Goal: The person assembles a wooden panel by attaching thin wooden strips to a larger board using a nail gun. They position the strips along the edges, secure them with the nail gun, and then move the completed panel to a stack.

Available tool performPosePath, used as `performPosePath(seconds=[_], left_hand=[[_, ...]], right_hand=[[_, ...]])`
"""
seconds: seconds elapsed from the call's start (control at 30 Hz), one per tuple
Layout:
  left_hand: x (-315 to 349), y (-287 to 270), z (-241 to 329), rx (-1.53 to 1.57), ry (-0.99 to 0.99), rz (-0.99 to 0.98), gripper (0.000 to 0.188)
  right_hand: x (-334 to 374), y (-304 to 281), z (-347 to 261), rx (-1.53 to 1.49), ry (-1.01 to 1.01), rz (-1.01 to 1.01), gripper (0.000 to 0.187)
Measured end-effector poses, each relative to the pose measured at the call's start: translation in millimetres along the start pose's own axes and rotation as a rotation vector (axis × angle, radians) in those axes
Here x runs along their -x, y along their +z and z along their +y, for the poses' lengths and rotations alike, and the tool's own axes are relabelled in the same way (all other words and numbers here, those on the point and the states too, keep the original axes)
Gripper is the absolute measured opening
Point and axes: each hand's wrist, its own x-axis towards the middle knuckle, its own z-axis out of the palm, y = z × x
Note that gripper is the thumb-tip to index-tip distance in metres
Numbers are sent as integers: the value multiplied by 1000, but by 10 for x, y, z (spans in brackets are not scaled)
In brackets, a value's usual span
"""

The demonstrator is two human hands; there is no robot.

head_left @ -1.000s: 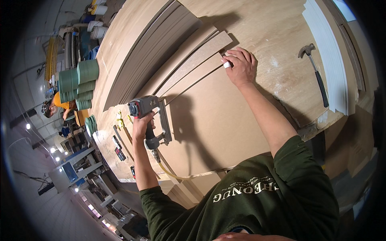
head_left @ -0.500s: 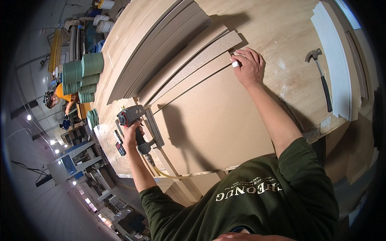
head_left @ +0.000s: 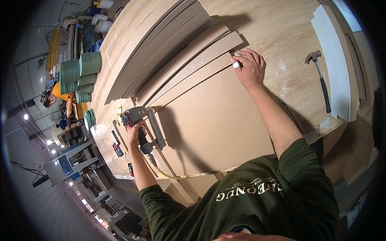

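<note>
My left hand (head_left: 136,135) is wrapped round the grip of a black and grey nail gun (head_left: 136,115) with an air hose at its lower end. The nail gun is over the left end of a large flat tan panel (head_left: 213,116), near its far left corner. Along the panel's far edge runs a narrow board strip (head_left: 189,84). At this strip's right end, my right hand (head_left: 250,69) has its fingers bent over the end and corner; a white band circles one digit. Some fingertips are hidden.
Beyond the strip lie another board (head_left: 205,60) and a stack of long boards (head_left: 161,44). A claw hammer (head_left: 320,78) rests at right, beside white-edged strips (head_left: 331,60). Small boxes (head_left: 116,148) lie at left. Green stacked pieces (head_left: 89,64) and a co-worker (head_left: 60,94) are farther left.
The nail gun in my left hand has shifted slightly to the right and toward me. My right hand stays at the strip's end. The view has moved a little.
</note>
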Motion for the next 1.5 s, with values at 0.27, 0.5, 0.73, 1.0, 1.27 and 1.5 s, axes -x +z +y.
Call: performPosePath(seconds=[0.27, 0.5, 0.73, 1.0, 1.27, 1.5], left_hand=[[62, -9, -57, 55, -15, -48, 8], [322, 207, -373, -426, 119, 22, 30], [1319, 1542, -1018, -713, 238, 172, 92], [2376, 2445, -1292, -530, 523, 226, 81], [2389, 2440, -1311, -574, 451, 129, 80], [2277, 2140, -1212, -553, 428, -23, 80]], right_hand=[[33, 22, -45, -19, -22, 22, 11], [33, -31, -122, -64, -49, 78, 4], [52, -13, -136, -234, -181, -17, 3], [86, -2163, 809, -104, -207, 301, 38], [239, -3513, 1780, 306, 502, 13, 73], [971, -3317, 1580, 65, 0, 171, 56]])
